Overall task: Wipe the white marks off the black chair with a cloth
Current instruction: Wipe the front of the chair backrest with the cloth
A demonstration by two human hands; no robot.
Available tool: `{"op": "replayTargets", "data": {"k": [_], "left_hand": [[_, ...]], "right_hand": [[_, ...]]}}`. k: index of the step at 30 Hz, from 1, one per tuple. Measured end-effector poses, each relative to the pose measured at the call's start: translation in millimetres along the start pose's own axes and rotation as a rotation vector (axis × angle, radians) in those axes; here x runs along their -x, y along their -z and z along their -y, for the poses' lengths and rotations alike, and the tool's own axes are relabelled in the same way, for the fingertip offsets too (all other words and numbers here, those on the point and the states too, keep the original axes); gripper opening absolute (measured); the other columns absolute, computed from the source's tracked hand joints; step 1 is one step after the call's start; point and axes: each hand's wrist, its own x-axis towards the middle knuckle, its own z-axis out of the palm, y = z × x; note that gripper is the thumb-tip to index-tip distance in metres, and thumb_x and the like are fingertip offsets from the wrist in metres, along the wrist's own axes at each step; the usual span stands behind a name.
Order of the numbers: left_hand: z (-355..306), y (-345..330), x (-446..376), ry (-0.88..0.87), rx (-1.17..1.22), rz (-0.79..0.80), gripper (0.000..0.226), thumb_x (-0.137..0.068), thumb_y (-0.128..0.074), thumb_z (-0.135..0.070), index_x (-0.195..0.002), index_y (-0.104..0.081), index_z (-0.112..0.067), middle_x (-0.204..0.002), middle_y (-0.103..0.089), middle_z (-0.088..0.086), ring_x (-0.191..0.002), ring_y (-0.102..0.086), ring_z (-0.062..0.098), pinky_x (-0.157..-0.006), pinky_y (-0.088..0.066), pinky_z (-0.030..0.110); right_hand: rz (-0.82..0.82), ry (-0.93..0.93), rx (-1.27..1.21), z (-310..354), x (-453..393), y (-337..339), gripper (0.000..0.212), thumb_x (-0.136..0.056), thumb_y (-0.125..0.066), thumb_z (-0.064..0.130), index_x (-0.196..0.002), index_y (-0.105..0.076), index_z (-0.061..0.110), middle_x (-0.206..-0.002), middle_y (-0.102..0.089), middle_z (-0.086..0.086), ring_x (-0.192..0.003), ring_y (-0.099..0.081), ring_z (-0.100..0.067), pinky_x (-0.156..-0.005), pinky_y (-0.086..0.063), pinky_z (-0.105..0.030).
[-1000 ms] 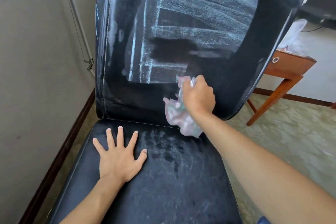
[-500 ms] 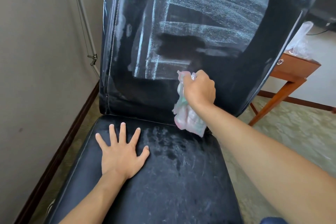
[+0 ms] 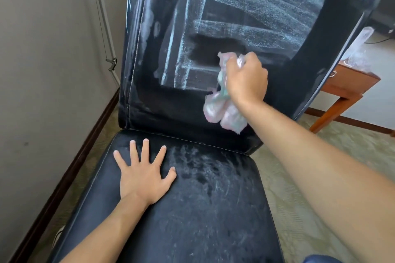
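Head: right hand [image 3: 245, 79] grips cloth [image 3: 224, 113]; left hand [image 3: 143, 175] flat.

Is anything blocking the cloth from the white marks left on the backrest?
Nothing visible. The right hand grips the cloth against the backrest, and the white marks lie uncovered just above and left. The left hand rests flat on the seat, clear.

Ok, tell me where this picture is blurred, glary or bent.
Head view: the cloth and right hand are softened by motion blur; the left hand is sharp; glare streaks the chair back's left edge; wide-angle bending bows the chair's sides.
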Motion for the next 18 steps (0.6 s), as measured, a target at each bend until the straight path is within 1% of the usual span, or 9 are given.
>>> {"op": "replayTargets", "data": {"k": [3, 5, 7, 8, 10, 12, 14, 16, 18], "left_hand": [[1.1, 1.2, 0.3, 0.005, 0.000, 0.008, 0.081, -0.091, -0.002, -0.082, -0.164, 0.003, -0.047, -0.175, 0.010, 0.009, -0.157, 0.020, 0.044, -0.115, 0.014, 0.076], [0.7, 2.4, -0.1, 0.007, 0.006, 0.008, 0.081, -0.091, -0.002, -0.082, -0.164, 0.004, -0.047, -0.175, 0.011, 0.009, -0.157, 0.021, 0.044, -0.115, 0.014, 0.076], [0.0, 2.2, 0.3, 0.004, 0.008, 0.012, 0.081, -0.091, -0.001, -0.082, -0.164, 0.004, -0.047, -0.175, 0.011, 0.008, -0.157, 0.022, 0.044, -0.115, 0.015, 0.076], [0.2, 1.8, 0.7, 0.002, 0.012, 0.008, 0.081, -0.091, -0.001, -0.082, -0.164, 0.004, -0.047, -0.175, 0.011, 0.008, -0.157, 0.022, 0.044, -0.115, 0.015, 0.076], [1.4, 1.2, 1.4, 0.002, 0.015, -0.001, 0.081, -0.091, -0.001, -0.082, -0.164, 0.003, -0.047, -0.175, 0.010, 0.008, -0.157, 0.021, 0.043, -0.115, 0.014, 0.076], [1.4, 1.3, 1.2, -0.002, 0.009, 0.000, 0.081, -0.091, -0.002, -0.082, -0.164, 0.003, -0.047, -0.175, 0.009, 0.008, -0.157, 0.020, 0.043, -0.115, 0.013, 0.076], [0.2, 0.1, 0.6, 0.000, 0.009, -0.005, 0.081, -0.091, -0.003, -0.082, -0.164, 0.002, -0.047, -0.175, 0.009, 0.008, -0.157, 0.019, 0.044, -0.115, 0.014, 0.076], [1.3, 0.6, -0.4, 0.002, 0.010, -0.004, 0.081, -0.091, -0.003, -0.082, -0.164, 0.001, -0.047, -0.175, 0.009, 0.009, -0.157, 0.019, 0.044, -0.115, 0.014, 0.076], [1.5, 1.2, -0.5, 0.003, 0.017, -0.004, 0.081, -0.091, -0.003, -0.082, -0.164, 0.001, -0.047, -0.175, 0.009, 0.009, -0.157, 0.020, 0.044, -0.114, 0.015, 0.076]], "right_hand": [[-0.007, -0.025, -0.058, 10.7, -6.7, -2.3, 0.031, -0.099, -0.048, 0.043, -0.081, -0.043, 0.019, -0.076, -0.054, 0.006, -0.074, -0.057, -0.025, -0.064, -0.039, -0.035], [0.099, -0.078, -0.018, -10.4, 15.2, -23.4, 0.029, -0.097, -0.048, 0.042, -0.081, -0.043, 0.018, -0.080, -0.057, 0.001, -0.075, -0.057, -0.029, -0.064, -0.043, -0.037], [0.234, -0.131, 0.037, -34.8, 46.3, -40.9, 0.029, -0.096, -0.047, 0.038, -0.076, -0.038, 0.020, -0.079, -0.055, 0.001, -0.073, -0.053, -0.029, -0.059, -0.038, -0.036], [0.258, -0.144, 0.055, -42.1, 55.2, -44.5, 0.030, -0.096, -0.047, 0.037, -0.074, -0.035, 0.021, -0.077, -0.053, 0.001, -0.073, -0.052, -0.029, -0.057, -0.034, -0.035], [0.210, -0.127, 0.057, -38.9, 51.3, -40.5, 0.029, -0.096, -0.049, 0.038, -0.076, -0.039, 0.020, -0.078, -0.055, 0.002, -0.073, -0.053, -0.029, -0.059, -0.035, -0.035], [0.093, -0.066, 0.016, -19.3, 31.7, -27.7, 0.031, -0.099, -0.048, 0.043, -0.084, -0.047, 0.016, -0.078, -0.056, 0.003, -0.074, -0.056, -0.028, -0.063, -0.039, -0.036], [0.002, -0.025, -0.060, 6.4, 6.8, -14.8, 0.031, -0.100, -0.048, 0.045, -0.089, -0.051, 0.016, -0.077, -0.056, 0.005, -0.073, -0.057, -0.024, -0.063, -0.039, -0.035], [-0.011, -0.032, -0.110, 17.2, -1.9, -14.9, 0.031, -0.099, -0.048, 0.045, -0.086, -0.049, 0.017, -0.075, -0.055, 0.006, -0.070, -0.055, -0.021, -0.059, -0.035, -0.035], [0.064, -0.092, -0.095, 6.2, 13.4, -29.6, 0.034, -0.098, -0.048, 0.046, -0.079, -0.043, 0.018, -0.075, -0.055, 0.004, -0.069, -0.055, -0.024, -0.058, -0.037, -0.036]]}}
